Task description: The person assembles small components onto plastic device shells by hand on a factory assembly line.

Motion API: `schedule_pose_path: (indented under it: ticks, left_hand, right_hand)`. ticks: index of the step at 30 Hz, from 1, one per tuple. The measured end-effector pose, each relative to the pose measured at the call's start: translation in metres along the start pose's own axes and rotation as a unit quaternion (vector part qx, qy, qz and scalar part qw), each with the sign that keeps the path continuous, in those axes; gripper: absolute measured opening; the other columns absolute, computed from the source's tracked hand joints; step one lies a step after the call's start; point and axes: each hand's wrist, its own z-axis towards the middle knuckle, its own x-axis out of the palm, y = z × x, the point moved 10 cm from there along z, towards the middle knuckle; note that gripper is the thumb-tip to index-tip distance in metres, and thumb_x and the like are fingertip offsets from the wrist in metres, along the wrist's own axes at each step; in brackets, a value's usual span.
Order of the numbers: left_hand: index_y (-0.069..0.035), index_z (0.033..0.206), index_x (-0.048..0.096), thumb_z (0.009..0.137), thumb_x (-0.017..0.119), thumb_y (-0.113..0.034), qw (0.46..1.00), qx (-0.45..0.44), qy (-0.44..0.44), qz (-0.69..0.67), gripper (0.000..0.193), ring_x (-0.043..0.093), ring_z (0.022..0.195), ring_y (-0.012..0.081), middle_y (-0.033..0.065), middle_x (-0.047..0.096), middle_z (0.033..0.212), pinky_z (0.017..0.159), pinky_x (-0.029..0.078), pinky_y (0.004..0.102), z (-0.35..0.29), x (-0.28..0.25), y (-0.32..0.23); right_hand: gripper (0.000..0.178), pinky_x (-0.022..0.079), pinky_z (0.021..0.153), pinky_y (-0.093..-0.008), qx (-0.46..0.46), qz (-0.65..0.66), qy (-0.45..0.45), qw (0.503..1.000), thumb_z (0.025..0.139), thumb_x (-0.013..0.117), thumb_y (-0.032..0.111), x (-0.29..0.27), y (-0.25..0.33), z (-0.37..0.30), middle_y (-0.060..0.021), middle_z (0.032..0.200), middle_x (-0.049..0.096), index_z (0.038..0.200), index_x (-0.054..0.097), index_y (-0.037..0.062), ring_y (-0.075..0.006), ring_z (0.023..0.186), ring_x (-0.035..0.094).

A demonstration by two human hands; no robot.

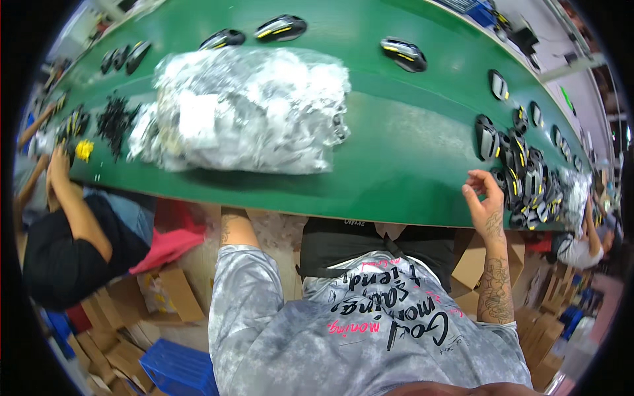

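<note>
My right hand (485, 195) is held over the front edge of the green table, fingers loosely bent and thumb apart, with nothing visible in it. Just right of it lies a pile of black and grey mouse-shaped pieces (525, 168) with yellow stripes. One such piece (488, 137) rests at the pile's far left side, beyond my fingers. My left forearm (236, 231) reaches below the table's edge, where the hand is hidden. Left of centre on the table sits a large bundle of clear plastic bags (254, 109).
More striped pieces (404, 54) are spread along the green table (403, 158). Small black parts (115, 125) and a yellow heap (84, 150) lie at the left, near a co-worker in black (86, 251). Cardboard boxes (168, 297) and a blue crate (177, 366) stand on the floor.
</note>
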Motion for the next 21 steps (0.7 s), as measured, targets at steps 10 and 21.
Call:
schedule_pose_path:
  ticks: [10,21]
  left_hand:
    - [0.001,0.118,0.071,0.092,0.066,-0.022,0.992,-0.020,0.126,-0.006,0.035,0.071,0.094,0.0319,0.0183,0.075,0.107,0.082,0.054,0.0424,-0.064,-0.080,-0.037]
    - [0.002,0.113,0.072,0.093,0.068,-0.026,0.968,0.013,0.246,0.054,0.035,0.071,0.090,0.0277,0.0196,0.076,0.102,0.080,0.053,0.0415,-0.171,-0.218,-0.033]
  right_hand:
    - [0.023,0.055,0.077,-0.0334,-0.186,0.070,0.102,0.975,0.091,0.072,0.012,0.094,0.153,0.040,-0.0136,0.098,0.072,0.110,0.068,-0.0005,-0.0218,0.085,0.070]
    - [0.060,0.052,0.100,-0.0426,-0.038,0.106,0.215,0.970,0.085,0.074,0.046,0.217,0.179,0.108,-0.0276,0.114,0.072,0.117,0.070,-0.0046,-0.0406,0.113,0.067]
